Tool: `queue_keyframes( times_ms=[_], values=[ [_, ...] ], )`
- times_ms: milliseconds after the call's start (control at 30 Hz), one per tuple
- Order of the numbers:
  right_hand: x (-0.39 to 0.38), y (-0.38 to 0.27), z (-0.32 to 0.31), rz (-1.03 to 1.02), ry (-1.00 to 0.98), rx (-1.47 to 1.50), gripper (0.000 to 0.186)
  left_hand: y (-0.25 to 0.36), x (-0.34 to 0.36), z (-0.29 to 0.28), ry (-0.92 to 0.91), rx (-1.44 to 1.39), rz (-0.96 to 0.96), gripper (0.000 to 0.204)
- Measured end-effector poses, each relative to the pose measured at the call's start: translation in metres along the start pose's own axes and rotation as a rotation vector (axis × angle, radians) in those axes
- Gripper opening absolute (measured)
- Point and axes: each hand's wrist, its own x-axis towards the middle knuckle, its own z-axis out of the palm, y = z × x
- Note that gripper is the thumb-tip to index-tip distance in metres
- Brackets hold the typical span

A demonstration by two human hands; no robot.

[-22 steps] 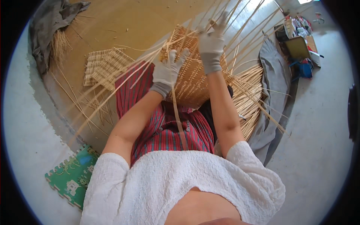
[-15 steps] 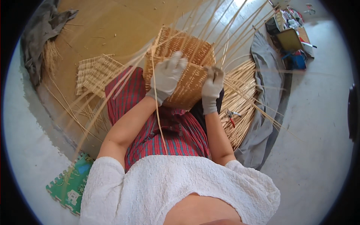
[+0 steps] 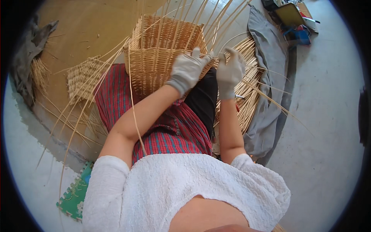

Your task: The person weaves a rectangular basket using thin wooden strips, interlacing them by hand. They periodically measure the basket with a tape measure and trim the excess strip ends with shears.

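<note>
A square woven wicker basket [image 3: 148,69] rests tilted on my lap, its opening facing up and away and long loose stakes rising from its rim. Both hands wear pale work gloves. My left hand [image 3: 188,70] grips the basket's near right corner, with one finger raised over the rim and another reaching along the corner. Just to the right of that corner is my right hand [image 3: 230,73], apart from the basket, its fingers raised and spread and slightly blurred. Whether a thin strand passes between them is hard to see.
Beside my right leg lies a bundle of cut canes [image 3: 247,110] on a grey cloth [image 3: 266,73]. A flat woven panel [image 3: 83,77] is on the floor at left, near a green foam mat [image 3: 73,199]. Stakes fan out over my left knee. Boxes and tools [image 3: 295,23] stand far right.
The basket has moved left and turned, its opening now more visible. My left hand has shifted right to the corner, and my right hand has come off the rim to the right.
</note>
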Motion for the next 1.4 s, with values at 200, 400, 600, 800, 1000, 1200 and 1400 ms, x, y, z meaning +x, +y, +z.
queue_keyframes(
  times_ms=[200, 400, 600, 800, 1000, 1200, 1400],
  values=[
    [-0.006, 0.012, 0.015, 0.159, -0.321, 0.047, 0.022, 0.013, 0.012, 0.015, -0.069, -0.021, -0.093, 0.051],
    [0.002, -0.013, 0.007, 0.193, -0.049, 0.294, 0.018, -0.032, -0.039, 0.017, 0.451, -0.706, 0.009, 0.041],
    [-0.083, -0.124, 0.009, -0.078, -0.318, 0.975, 0.024, -0.144, -0.11, 0.01, 0.998, -0.924, -0.596, 0.014],
    [-0.073, -0.251, -0.006, -0.587, -0.637, 0.668, 0.035, -0.152, -0.12, 0.01, 1.113, -2.021, -0.451, 0.029],
    [-0.088, -0.188, 0.019, -0.321, -0.345, 0.897, 0.022, -0.18, -0.099, 0.017, 0.802, -0.669, -0.433, 0.071],
    [-0.051, -0.139, 0.064, 0.771, -0.619, 1.26, 0.022, -0.196, -0.086, 0.025, 0.467, -1.41, -0.467, 0.075],
    [0.04, -0.245, 0.051, -0.323, -0.16, 0.538, 0.036, -0.18, -0.065, 0.041, 0.733, -1.332, -0.722, 0.062]
  ],
)
